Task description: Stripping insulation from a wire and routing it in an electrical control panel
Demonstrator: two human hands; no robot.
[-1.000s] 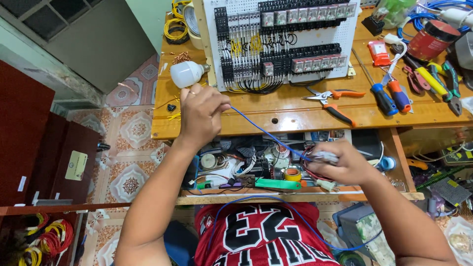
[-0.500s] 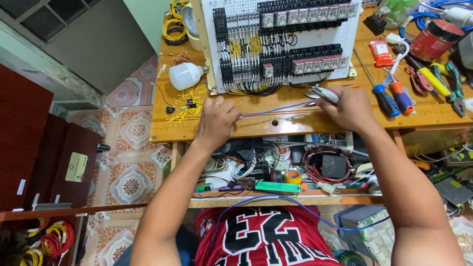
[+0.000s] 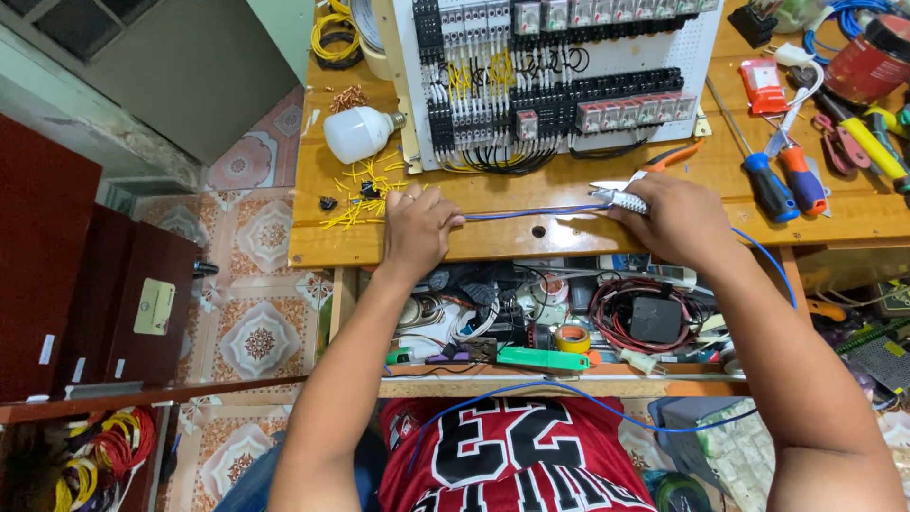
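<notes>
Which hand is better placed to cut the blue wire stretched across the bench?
Right. The right hand already holds the cutter at the blue wire. The left hand only pinches the wire's other end, keeping it taut.

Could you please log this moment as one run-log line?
left hand: pinches blue wire | right hand: holds wire, cutter | wire: taut over bench

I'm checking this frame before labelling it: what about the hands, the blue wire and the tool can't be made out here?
Head view only:
- Left hand: fingertips curl over the blue wire, so the wire's end and the grip are hidden.
- Right hand: covers the handles of the metal tool; only its tip shows, its kind unclear.
- Whether the tool's tip touches the wire: too small.
- The wire's far run passes behind the right arm, then off the frame.
</notes>
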